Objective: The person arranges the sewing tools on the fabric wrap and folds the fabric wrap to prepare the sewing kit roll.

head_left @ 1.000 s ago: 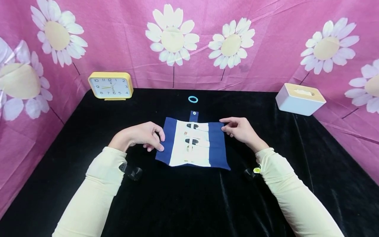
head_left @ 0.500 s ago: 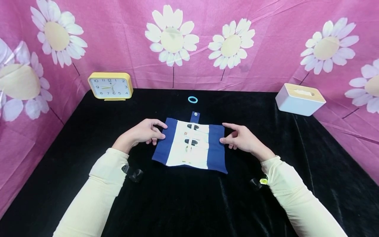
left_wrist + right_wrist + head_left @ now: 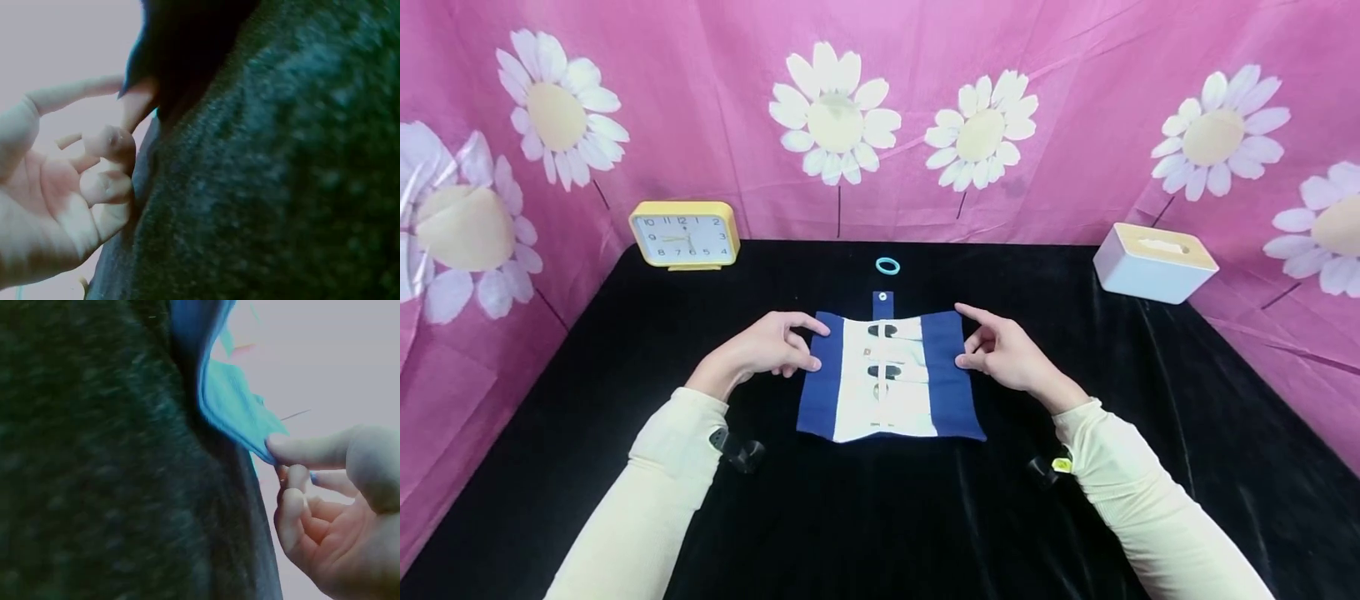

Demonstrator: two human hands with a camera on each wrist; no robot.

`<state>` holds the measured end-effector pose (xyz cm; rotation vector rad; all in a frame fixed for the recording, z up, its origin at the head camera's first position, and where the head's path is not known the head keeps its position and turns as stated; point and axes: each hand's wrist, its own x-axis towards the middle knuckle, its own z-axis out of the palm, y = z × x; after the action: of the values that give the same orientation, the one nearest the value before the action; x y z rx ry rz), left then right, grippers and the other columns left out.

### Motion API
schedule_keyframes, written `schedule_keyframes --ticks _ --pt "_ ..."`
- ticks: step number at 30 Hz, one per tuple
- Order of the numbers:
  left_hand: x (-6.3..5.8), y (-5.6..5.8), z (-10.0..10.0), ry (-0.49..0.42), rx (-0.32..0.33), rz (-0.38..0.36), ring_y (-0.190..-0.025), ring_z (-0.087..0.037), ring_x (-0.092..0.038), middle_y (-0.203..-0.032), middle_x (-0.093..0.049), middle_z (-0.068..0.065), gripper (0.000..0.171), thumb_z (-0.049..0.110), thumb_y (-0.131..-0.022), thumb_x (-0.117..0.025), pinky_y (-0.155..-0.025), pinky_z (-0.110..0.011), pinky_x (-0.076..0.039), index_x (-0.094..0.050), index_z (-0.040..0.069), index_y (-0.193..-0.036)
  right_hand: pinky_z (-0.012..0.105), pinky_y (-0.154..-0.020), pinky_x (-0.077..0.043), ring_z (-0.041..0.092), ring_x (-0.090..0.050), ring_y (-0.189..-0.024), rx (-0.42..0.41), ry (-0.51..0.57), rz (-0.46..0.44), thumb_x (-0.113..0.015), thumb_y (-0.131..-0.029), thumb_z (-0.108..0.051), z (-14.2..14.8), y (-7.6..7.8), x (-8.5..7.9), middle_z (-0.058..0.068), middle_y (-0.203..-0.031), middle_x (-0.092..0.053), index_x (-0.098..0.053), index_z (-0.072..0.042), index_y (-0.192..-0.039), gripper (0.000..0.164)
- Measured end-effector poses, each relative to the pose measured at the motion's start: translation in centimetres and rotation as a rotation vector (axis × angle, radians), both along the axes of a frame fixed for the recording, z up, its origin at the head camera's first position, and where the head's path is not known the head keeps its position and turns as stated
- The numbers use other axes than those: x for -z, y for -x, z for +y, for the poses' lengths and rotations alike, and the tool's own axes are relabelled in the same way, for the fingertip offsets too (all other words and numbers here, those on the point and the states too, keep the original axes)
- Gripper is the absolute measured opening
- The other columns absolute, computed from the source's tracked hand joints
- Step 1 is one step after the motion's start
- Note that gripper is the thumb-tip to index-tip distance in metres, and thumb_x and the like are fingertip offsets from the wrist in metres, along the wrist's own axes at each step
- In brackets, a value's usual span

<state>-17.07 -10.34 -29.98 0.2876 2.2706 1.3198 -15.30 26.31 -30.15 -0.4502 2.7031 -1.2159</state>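
A navy and white fabric pouch (image 3: pixel 953 387) lies opened out on the black cloth in the head view. A band crosses its white middle, with dark oval pieces and other small items tucked under it. From its far edge sticks a navy tab (image 3: pixel 883 308) with a snap. My left hand (image 3: pixel 760 352) pinches the left edge between thumb and fingers. At the right edge, my right hand (image 3: pixel 1009 354) pinches the fabric, its index finger stretched along the far corner. The right wrist view shows the thumb (image 3: pixel 306 450) on the raised fabric edge (image 3: pixel 234 403), fingers below.
Behind the pouch lies a light blue ring (image 3: pixel 887 266). A yellow clock (image 3: pixel 685 235) stands at the back left and a white tissue box (image 3: pixel 1153 262) at the back right. The black cloth (image 3: pixel 880 517) covers the table up to a pink flowered curtain (image 3: pixel 700 100).
My left hand has moved onto the pouch's left edge and now grips it. My right thumb has come down onto the right edge. The pouch has turned slightly, and the head view has tilted up.
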Motion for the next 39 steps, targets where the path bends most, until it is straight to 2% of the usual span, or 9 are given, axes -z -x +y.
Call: schedule_keyframes --ticks 7,14,18,21,25,29,32,36,39 --pt "-0.2 -1.1 0.2 -0.014 -0.016 0.025 -0.052 -0.014 -0.05 -0.064 -0.064 0.003 0.052 0.007 -0.081 -0.081 -0.05 -0.025 -0.035 -0.061 0.003 -0.129 0.023 -0.059 -0.046 0.013 -0.056 -0.066 0.005 0.041 0.139 -0.075 -0.084 0.003 -0.4 0.9 0.4 0.012 -0.081 -0.066 -0.048 0.001 -0.147 0.069" --pt "1.6 -2.6 0.2 -0.013 -0.045 0.013 -0.049 -0.012 -0.05 -0.062 -0.064 0.002 0.047 0.003 -0.08 -0.08 -0.047 -0.023 -0.034 -0.064 0.002 -0.123 0.027 -0.056 -0.05 0.015 -0.057 -0.062 0.0 0.045 -0.019 -0.075 -0.085 -0.001 0.1 0.1 2.9 0.009 -0.08 -0.069 -0.046 0.005 -0.146 0.068" --pt "1.8 -2.8 0.2 0.026 -0.024 0.02 -0.048 -0.012 -0.051 -0.065 -0.068 -0.001 0.046 0.003 -0.079 -0.08 -0.047 -0.023 -0.034 -0.064 0.002 -0.122 0.028 -0.055 -0.05 0.014 -0.056 -0.061 -0.007 0.063 -0.075 -0.076 -0.085 -0.003 0.6 -0.2 2.9 0.009 -0.08 -0.071 -0.047 0.008 -0.144 0.067" --pt "1.0 -2.8 0.2 0.08 -0.003 0.031 -0.047 -0.013 -0.053 -0.07 -0.072 -0.004 0.046 0.004 -0.079 -0.08 -0.046 -0.023 -0.035 -0.064 0.003 -0.122 0.028 -0.055 -0.05 0.013 -0.056 -0.061 -0.009 0.07 -0.094 -0.077 -0.085 -0.006 0.9 -0.2 2.2 0.007 -0.078 -0.069 -0.046 0.008 -0.144 0.068" --pt "-1.4 -2.8 0.4 0.222 0.031 0.092 -0.049 -0.014 -0.055 -0.073 -0.073 -0.005 0.044 0.007 -0.081 -0.081 -0.049 -0.024 -0.039 -0.065 0.004 -0.122 0.027 -0.055 -0.051 0.012 -0.055 -0.059 -0.08 0.058 -0.107 -0.079 -0.085 -0.013 1.6 -0.1 0.6 0.004 -0.076 -0.066 -0.048 0.007 -0.144 0.069" --pt "-4.0 -3.5 1.2 0.339 0.096 0.191 -0.058 -0.015 -0.058 -0.076 -0.07 -0.002 0.044 0.009 -0.081 -0.082 -0.059 -0.028 -0.048 -0.066 0.003 -0.122 0.025 -0.058 -0.051 0.009 -0.057 -0.062 -0.262 0.058 -0.143 -0.08 -0.086 -0.016 1.9 -0.5 -0.9 0.003 -0.081 -0.068 -0.049 0.006 -0.143 0.068" --pt "-5.5 -4.5 2.3 0.36 0.203 0.233 -0.068 -0.015 -0.062 -0.077 -0.068 -0.001 0.049 0.011 -0.078 -0.085 -0.066 -0.03 -0.051 -0.066 0.004 -0.123 0.023 -0.061 -0.052 0.007 -0.059 -0.064 -0.413 0.068 -0.207 -0.081 -0.085 -0.016 1.7 -0.9 -1.9 0.006 -0.086 -0.07 -0.048 0.007 -0.143 0.071" --pt "-6.0 -6.1 3.9 0.43 0.358 0.204 -0.076 -0.012 -0.061 -0.081 -0.067 0.003 0.061 0.02 -0.074 -0.09 -0.073 -0.032 -0.051 -0.064 0.008 -0.127 0.022 -0.065 -0.054 0.008 -0.061 -0.067 -0.534 0.013 -0.302 -0.086 -0.08 -0.019 0.9 -1.6 -2.6 0.007 -0.088 -0.071 -0.044 0.006 -0.146 0.081" --pt "-5.7 -7.0 4.7 0.512 0.388 0.194 -0.078 -0.012 -0.058 -0.083 -0.064 0.005 0.069 0.025 -0.07 -0.093 -0.074 -0.032 -0.049 -0.062 0.014 -0.129 0.023 -0.066 -0.054 0.011 -0.063 -0.069 -0.547 -0.07 -0.327 -0.089 -0.076 -0.02 0.2 -2.1 -2.5 0.006 -0.089 -0.07 -0.045 0.001 -0.148 0.087"
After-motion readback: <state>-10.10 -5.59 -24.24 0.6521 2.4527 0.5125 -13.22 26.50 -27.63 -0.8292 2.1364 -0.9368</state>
